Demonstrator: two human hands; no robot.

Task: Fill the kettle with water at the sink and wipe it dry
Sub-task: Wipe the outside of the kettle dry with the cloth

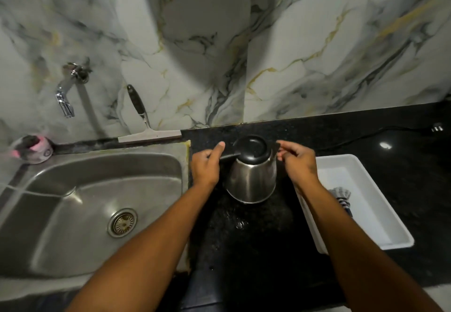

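A steel kettle with a black lid stands upright on the black granite counter, just right of the sink. My left hand is closed around the kettle's black handle on its left side, thumb raised. My right hand is at the spout on the right side with curled fingers touching it; whether it grips the spout is unclear. The chrome tap sticks out of the wall above the sink's left part, with no water running. A striped grey cloth lies in a white tray, partly hidden by my right forearm.
The white tray sits on the counter right of the kettle. A squeegee leans against the marble wall behind the sink. A pink and grey scrubber holder is at the sink's back left. A black cord and plug lie at the far right.
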